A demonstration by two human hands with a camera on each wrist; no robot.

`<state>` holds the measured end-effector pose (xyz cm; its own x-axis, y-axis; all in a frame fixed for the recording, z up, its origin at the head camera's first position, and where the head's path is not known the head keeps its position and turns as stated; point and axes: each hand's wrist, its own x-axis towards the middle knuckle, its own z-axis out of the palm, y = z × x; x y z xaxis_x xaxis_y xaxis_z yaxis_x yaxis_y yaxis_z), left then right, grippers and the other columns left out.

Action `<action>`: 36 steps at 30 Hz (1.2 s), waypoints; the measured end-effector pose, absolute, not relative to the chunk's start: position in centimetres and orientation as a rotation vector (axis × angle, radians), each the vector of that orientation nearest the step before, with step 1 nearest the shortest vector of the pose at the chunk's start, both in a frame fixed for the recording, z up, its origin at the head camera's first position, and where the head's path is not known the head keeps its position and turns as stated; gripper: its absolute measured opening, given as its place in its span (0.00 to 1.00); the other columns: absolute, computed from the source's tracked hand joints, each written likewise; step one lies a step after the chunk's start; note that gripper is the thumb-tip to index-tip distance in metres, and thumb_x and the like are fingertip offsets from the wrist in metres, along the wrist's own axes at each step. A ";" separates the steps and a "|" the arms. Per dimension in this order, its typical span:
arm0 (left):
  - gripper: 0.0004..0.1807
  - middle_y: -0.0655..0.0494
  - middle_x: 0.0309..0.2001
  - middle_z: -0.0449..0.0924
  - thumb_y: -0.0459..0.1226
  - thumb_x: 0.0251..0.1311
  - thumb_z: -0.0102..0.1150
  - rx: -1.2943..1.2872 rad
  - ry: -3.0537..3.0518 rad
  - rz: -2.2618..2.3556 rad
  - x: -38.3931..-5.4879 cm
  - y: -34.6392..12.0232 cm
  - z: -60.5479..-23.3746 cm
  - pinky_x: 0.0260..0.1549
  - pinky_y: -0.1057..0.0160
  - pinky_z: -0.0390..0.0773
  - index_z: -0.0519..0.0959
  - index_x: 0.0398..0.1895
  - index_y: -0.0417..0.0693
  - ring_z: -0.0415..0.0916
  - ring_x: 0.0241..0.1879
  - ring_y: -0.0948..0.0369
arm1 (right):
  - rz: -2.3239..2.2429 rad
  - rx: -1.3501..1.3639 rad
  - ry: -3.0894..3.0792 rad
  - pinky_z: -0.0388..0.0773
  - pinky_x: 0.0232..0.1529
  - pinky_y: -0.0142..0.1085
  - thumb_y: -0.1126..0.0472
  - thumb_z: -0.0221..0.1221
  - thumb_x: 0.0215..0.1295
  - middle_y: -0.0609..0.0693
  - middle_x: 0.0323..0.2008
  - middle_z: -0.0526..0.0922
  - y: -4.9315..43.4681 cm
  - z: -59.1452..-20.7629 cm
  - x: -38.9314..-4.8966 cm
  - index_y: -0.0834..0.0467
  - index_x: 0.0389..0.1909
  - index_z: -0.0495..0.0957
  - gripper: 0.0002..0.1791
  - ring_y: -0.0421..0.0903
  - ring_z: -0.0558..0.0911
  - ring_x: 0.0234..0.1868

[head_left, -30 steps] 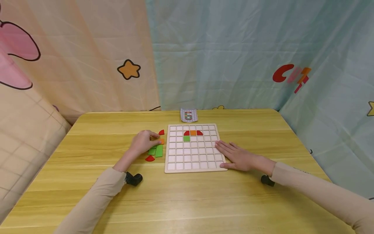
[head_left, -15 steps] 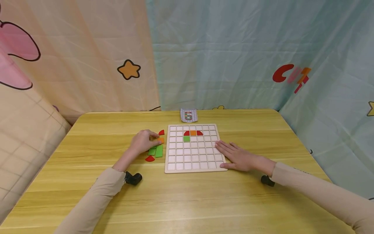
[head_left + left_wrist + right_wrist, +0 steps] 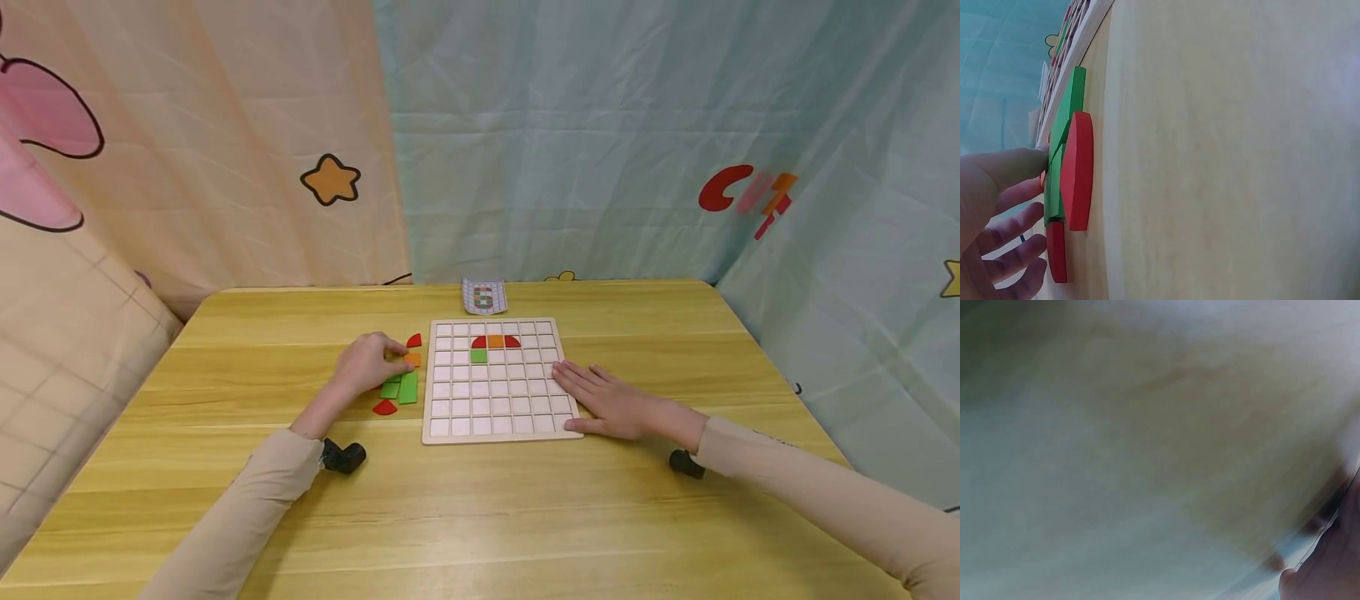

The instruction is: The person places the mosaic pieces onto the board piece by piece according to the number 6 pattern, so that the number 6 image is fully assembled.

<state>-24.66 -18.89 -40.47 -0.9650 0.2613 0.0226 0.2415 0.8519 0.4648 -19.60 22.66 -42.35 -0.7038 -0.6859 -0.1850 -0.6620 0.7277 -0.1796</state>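
My left hand (image 3: 367, 364) is over a small pile of tiles left of the board, thumb and forefinger pinching an orange square tile (image 3: 412, 359). Green tiles (image 3: 408, 388) lie just below that thumb. A red quarter-round tile (image 3: 385, 407) is nearest me and another red tile (image 3: 414, 340) sits farther off. In the left wrist view a red tile (image 3: 1079, 172) leans against the green tiles (image 3: 1072, 100). My right hand (image 3: 611, 406) lies flat, fingers straight, on the right edge of the white gridded board (image 3: 480, 408). The right wrist view is mostly blurred tabletop.
On the board, an orange tile (image 3: 496, 341) sits between two red quarter-rounds, with a green square tile (image 3: 479, 356) below the left one. A printed pattern card (image 3: 484, 296) lies behind the board. Patterned curtains (image 3: 562, 150) hang behind the wooden table (image 3: 480, 517).
The orange tile under my left fingers has shifted very slightly away from me and to the left. My right hand and the board stay where they were.
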 end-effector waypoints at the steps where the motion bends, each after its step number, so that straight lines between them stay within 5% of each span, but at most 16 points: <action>1: 0.20 0.44 0.51 0.82 0.46 0.55 0.67 0.406 2.983 0.738 -24.7 -18.9 -40.5 0.40 0.53 0.77 0.85 0.47 0.44 0.77 0.51 0.48 | -0.143 -1.068 2.693 0.45 0.73 0.55 0.31 0.40 0.69 0.49 0.78 0.38 22.7 -42.4 -19.6 0.53 0.77 0.38 0.46 0.49 0.41 0.78; 19: 0.19 0.47 0.45 0.85 0.50 0.53 0.68 0.399 3.061 0.753 -24.6 -18.7 -40.9 0.24 0.65 0.69 0.87 0.42 0.47 0.79 0.39 0.55 | -0.126 -1.063 2.656 0.44 0.72 0.57 0.34 0.41 0.70 0.53 0.78 0.38 22.2 -41.2 -19.3 0.57 0.77 0.39 0.46 0.53 0.41 0.78; 36: 0.21 0.50 0.41 0.87 0.50 0.54 0.67 0.462 3.096 0.818 -24.4 -17.6 -40.8 0.33 0.60 0.75 0.86 0.43 0.44 0.79 0.35 0.57 | -0.116 -1.039 2.654 0.43 0.73 0.56 0.32 0.40 0.69 0.50 0.78 0.36 22.2 -41.3 -19.4 0.55 0.77 0.37 0.47 0.50 0.40 0.78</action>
